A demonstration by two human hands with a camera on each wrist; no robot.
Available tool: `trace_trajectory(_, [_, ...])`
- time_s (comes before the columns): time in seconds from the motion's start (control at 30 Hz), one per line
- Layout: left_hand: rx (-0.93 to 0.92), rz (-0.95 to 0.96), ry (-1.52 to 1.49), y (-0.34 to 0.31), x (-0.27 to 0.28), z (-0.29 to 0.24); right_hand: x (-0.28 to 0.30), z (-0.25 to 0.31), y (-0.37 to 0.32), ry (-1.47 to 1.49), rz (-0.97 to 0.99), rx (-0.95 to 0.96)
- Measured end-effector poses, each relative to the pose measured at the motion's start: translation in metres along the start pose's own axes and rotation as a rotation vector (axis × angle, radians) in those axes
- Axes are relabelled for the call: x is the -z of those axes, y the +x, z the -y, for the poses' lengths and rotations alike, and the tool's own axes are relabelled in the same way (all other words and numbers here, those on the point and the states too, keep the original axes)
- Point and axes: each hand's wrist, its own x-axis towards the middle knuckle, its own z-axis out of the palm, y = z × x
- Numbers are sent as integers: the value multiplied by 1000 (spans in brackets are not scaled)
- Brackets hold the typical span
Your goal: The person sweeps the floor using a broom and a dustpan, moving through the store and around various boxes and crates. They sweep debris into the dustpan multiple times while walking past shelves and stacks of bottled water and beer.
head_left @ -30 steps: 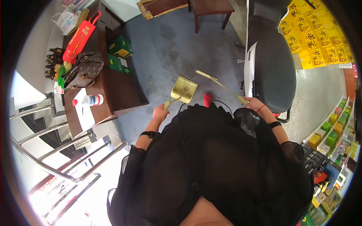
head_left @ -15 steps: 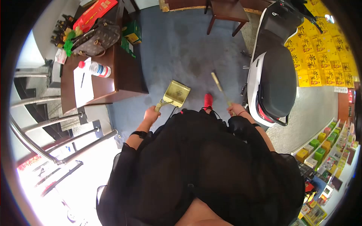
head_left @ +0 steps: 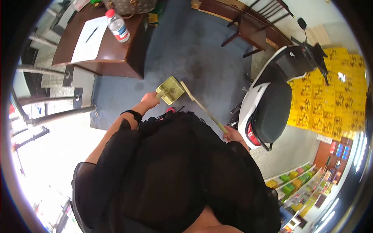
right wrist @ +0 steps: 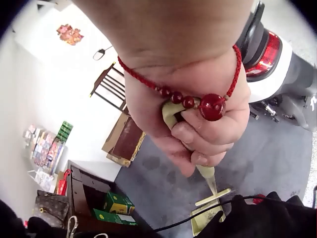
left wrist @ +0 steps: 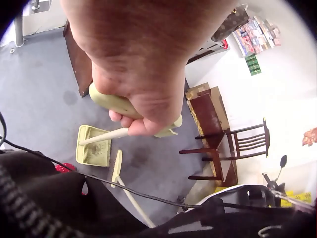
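My left hand (head_left: pixel 149 100) grips the handle of a pale yellow dustpan (head_left: pixel 176 92); in the left wrist view its fingers (left wrist: pixel 143 127) curl round the handle top. The pan (left wrist: pixel 100 159) is down at the blue-grey floor with dark specks inside. My right hand (head_left: pixel 233 134) holds the end of a matching broom (head_left: pixel 211 115). Its head lies beside the right edge of the pan in the head view. In the right wrist view the fingers (right wrist: pixel 205 139) wrap the broom's looped handle end, and the broom head (right wrist: pixel 213 197) overlaps the dustpan (right wrist: pixel 198 225).
A brown desk (head_left: pixel 62 52) with a bottle (head_left: pixel 117 27), paper and a bag stands at the left. At the right is a scooter (head_left: pixel 268 112), before yellow-covered goods (head_left: pixel 314 101). A wooden chair (head_left: pixel 248 35) stands at the back; metal rails (head_left: pixel 58 116) run along the left.
The broom's head has swung left, from apart on the right to beside the dustpan. My view has turned, so the desk sits higher and the scooter shows more fully. Both hands keep their holds.
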Motion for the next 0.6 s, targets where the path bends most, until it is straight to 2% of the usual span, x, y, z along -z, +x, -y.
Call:
trace_trajectory(0.07, [38,3,-30,-6,7,-7,16,-26,11,4,16,61])
trace_trajectory(0.13, [66,18,-50,-7,8,-4,16,-21,9,26,28,119])
trace_trajectory(0.2, [19,18,-17,-7,5,-1,14,-8,3,223,47,7])
trace_trajectory(0.23, [25,15,-25,-9,5,0,5,2,0,259,-97,-84])
trace_trajectory(0.27, [15,23,6,-11,6,-1,3,3,9,249,-91,-83])
trace_trajectory(0.33, [13,29,33,-15,7,-1,-2,3,26,444,-75,-98])
trace_trajectory(0.37, [17,36,25,-17,6,-1,-9,1,36,482,-182,-89])
trace_trajectory(0.47, [7,47,20,-19,2,0,-19,1,48,595,-171,-125])
trace_trajectory(0.53, [-7,52,25,-17,-4,1,-34,8,33,557,-190,-148])
trace_trajectory(0.6, [-19,21,42,-14,-10,1,-44,5,23,362,-22,-141])
